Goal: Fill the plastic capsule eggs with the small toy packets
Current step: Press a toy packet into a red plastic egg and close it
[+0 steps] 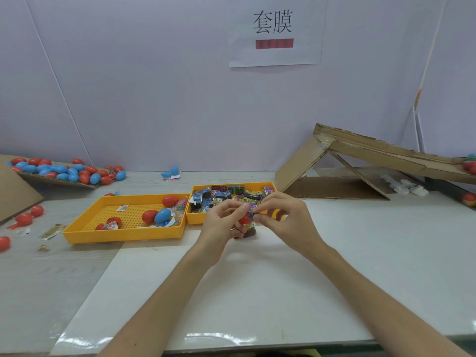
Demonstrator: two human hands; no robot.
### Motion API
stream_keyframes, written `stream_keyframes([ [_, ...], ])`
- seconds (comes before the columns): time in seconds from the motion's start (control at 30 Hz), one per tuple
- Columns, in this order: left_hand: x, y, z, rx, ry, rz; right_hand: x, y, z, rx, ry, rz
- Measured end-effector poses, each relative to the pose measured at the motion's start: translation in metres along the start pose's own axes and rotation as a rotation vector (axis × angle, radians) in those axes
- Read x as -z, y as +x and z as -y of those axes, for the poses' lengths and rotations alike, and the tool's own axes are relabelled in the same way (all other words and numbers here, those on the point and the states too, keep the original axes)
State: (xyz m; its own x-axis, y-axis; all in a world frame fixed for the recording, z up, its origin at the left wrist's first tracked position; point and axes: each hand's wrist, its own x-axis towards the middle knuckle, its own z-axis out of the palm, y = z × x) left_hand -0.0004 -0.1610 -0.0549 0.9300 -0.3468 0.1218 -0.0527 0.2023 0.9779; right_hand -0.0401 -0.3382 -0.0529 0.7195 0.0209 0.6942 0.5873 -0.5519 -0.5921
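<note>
**Pale Wall, White Worktable**

A pale lavender wall (154, 86) is rising behind the white table (360, 253). A paper sign (275, 32) with two black characters is hanging on it. Folded cardboard (347, 161) is leaning at the right.

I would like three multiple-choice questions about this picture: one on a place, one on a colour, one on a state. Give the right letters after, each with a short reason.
1. Where is the tray with the small toy packets?
A. Right of the perforated yellow tray
B. On the cardboard ramp
C. At the table's near edge

2. What colour is the egg half held between the hands?
A. Blue
B. Red
C. Green

3. What is the state of the left hand and right hand?
A. Both flat on the table
B. One is out of view
C. Both pinching items together above the table

Answers:
1 A, it touches the perforated yellow tray on that tray's right side.
2 B, red shows between the fingers.
3 C, fingertips close on egg half and packet.
</note>
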Motion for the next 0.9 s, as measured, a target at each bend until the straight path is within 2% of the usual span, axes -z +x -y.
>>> stream_keyframes([
  [0.5, -0.0001, 0.0008, 0.0009, 0.000, 0.011, -0.006, -0.0005, 0.0000, 0.0050, -0.002, -0.002, 0.010],
  [0.7, 0.0020, 0.0021, 0.0002, 0.013, -0.078, 0.053, 0.0014, 0.0005, 0.0042, 0.009, -0.026, -0.005],
  [0.9, 0.0019, 0.0021, 0.0001, -0.003, -0.055, 0.077, 0.0019, 0.0009, 0.0037, 0.014, -0.043, -0.029],
])
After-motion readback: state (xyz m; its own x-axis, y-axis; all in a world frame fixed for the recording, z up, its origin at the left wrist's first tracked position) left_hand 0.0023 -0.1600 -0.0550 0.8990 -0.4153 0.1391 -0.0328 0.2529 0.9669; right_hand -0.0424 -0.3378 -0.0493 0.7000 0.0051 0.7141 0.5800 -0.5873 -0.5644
